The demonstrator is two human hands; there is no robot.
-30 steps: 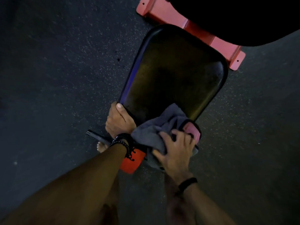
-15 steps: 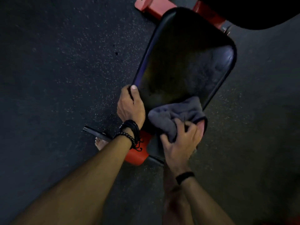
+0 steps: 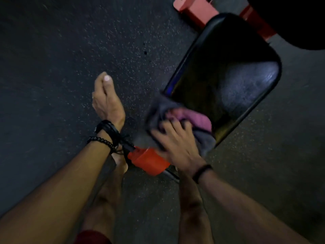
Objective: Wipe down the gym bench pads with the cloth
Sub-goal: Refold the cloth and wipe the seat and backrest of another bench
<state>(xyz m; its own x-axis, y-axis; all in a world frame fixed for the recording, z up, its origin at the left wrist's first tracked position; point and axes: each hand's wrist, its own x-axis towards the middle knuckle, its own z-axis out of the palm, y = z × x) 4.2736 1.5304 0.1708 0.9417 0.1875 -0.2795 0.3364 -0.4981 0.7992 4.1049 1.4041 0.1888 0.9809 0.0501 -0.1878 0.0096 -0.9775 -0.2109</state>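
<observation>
**One hand off the pad, one on the cloth**

At 9 o'clock of centre, the left hand (image 3: 105,99) hangs free over the dark speckled rubber floor (image 3: 52,67), fingers loosely together and pointing toward 12 o'clock, holding nothing and well apart from the bench. Two black bracelets (image 3: 107,136) circle its wrist, one strap-like, one beaded.

Toward 3 o'clock from there, the right hand (image 3: 175,143), blurred, lies on the crumpled grey cloth with a pink-purple patch (image 3: 184,118), fingers spread and bent into the fabric. The cloth covers the near, 7 o'clock corner of the single glossy black padded bench seat (image 3: 228,67). One thin black band (image 3: 202,172) sits on that wrist.

Two parts of the red metal bench frame (image 3: 149,161) show: one beneath the right hand, another at 12 o'clock. Two bare legs stand at 6 o'clock.
</observation>
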